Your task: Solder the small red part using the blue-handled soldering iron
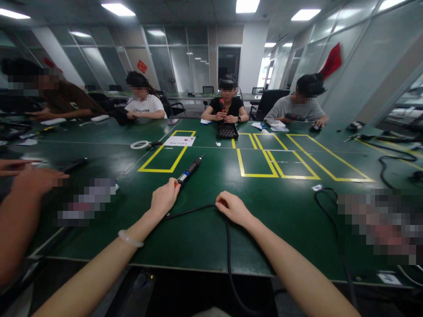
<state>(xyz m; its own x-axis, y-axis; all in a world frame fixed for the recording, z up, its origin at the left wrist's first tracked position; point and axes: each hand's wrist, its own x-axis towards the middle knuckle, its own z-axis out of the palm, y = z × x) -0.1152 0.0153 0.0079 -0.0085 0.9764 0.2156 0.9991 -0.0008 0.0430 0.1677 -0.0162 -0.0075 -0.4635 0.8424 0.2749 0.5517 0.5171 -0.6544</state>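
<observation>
My left hand [164, 197] is wrapped round the rear part of a black corded electric screwdriver [189, 171], which has a blue and white band and a thin metal tip pointing away to the right. The tool lies low over the green table, and I cannot tell if it rests on it. From its back end a black cord [194, 211] runs right across the tabletop. My right hand [231, 208] has its fingers curled closed on this cord, which then drops over the table's near edge.
Yellow tape rectangles [259, 175] mark the green table [205, 246]. A white sheet [180, 141] and a tape roll [139, 145] lie beyond my left hand. Several people sit around; one has a black tray [227, 130]. A co-worker's hand [38, 178] is at left. Another cord [330, 215] crosses at right.
</observation>
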